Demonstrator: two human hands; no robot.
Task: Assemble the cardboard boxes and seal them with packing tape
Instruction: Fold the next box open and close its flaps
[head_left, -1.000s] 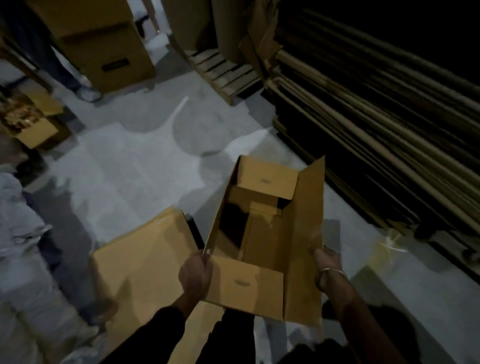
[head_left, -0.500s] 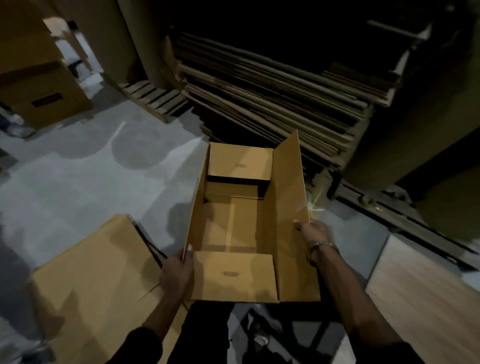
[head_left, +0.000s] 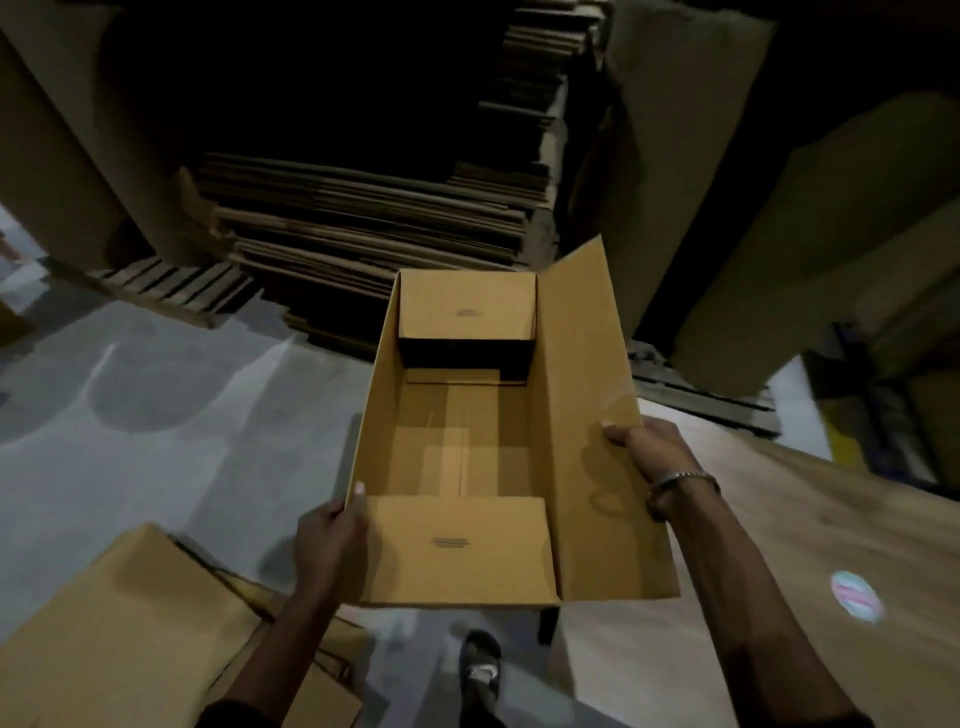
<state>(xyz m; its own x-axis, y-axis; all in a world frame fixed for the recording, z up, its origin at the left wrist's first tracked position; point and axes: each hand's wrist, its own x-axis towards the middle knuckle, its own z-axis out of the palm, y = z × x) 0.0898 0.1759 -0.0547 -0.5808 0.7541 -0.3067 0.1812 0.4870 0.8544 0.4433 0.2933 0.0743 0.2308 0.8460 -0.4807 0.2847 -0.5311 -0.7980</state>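
Your left hand (head_left: 332, 540) grips the box's (head_left: 457, 431) left wall near the front corner, thumb hooked over the rim. Your right hand (head_left: 652, 449) pinches the outer edge of the long right flap (head_left: 597, 415), fingers curled round it. Both hands hold cardboard, nothing else.

Risks, as I judge them:
- The right hand only has the flap, not a wall — the flap hinges on its crease, so any pull swings the flap instead of steering the box. It can twist or drop on that side.
- The box is carried in the air, open side up, with only two holds near your end. The far end is unsupported, so it can sag out of square.
- The bottom shows a seam down the middle; I can't tell if it is taped. If not, pressing inside could pop it open.
- Dim light, and your foot (head_left: 480, 670) is just under the near edge, with flat cardboard (head_left: 130, 623) on the floor to your left — a trip hazard.

Position: the box sits between your hands, in front of you, near short flap (head_left: 457, 551) folded in toward you, far short flap (head_left: 467, 306) folded in too. The wooden table (head_left: 805, 545) lies just right of it. No tape in view.
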